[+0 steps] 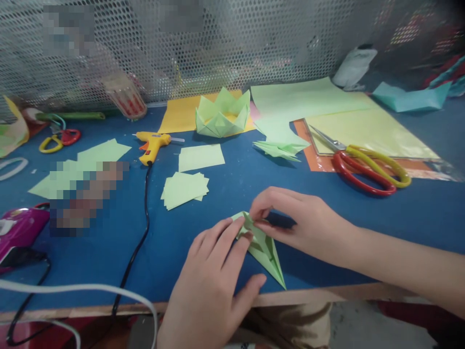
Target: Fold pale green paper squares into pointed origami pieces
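Note:
A light green folded paper piece [264, 249], pointed like a narrow triangle, lies near the front edge of the blue table [232, 203]. My left hand [214, 276] presses it flat with the fingers stretched out over its upper left part. My right hand [298, 220] pinches the top corner of the same paper between thumb and fingertips.
A stack of small green squares [184, 189] and a single sheet [201, 157] lie behind. A yellow glue gun [152, 144] with black cord, a green paper crown [222, 115], folded green pieces [279, 148], red-yellow scissors [366, 165] on paper sheets, small scissors [60, 138], mesh wall behind.

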A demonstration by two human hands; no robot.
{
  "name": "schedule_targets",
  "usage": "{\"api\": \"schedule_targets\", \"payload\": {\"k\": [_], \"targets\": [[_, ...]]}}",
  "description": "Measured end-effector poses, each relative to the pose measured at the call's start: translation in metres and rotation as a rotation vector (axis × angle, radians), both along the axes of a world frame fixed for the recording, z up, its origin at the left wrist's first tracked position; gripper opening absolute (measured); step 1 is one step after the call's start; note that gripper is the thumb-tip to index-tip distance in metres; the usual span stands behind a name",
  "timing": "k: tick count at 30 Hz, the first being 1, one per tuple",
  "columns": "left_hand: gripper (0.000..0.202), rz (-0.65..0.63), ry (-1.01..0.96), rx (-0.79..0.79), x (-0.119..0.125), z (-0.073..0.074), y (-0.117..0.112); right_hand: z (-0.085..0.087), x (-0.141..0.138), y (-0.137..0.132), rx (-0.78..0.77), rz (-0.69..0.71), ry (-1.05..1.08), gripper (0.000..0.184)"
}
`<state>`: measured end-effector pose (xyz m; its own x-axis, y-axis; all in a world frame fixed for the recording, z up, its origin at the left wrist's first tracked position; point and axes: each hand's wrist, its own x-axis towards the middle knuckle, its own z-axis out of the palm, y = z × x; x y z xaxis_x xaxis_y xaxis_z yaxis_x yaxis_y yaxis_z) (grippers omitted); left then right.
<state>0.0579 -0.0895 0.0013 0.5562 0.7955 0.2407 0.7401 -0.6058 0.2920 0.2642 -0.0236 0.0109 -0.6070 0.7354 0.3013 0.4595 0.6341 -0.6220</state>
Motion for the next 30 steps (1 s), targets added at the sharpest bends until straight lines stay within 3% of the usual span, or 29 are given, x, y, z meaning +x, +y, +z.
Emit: {"api": "schedule_targets", "payload": {"k": [15,30], "targets": [[0.032,0.029,0.052,-0.109,0.003,0.004,0.001,0.007,0.008,0.02,-0.214,0.082,-0.035,0.012],[0.029,0.032,0.042,-0.13,0.004,0.005,0.003,0.0,0.016,0.027,-0.026,0.3,-0.057,0.025]]}}
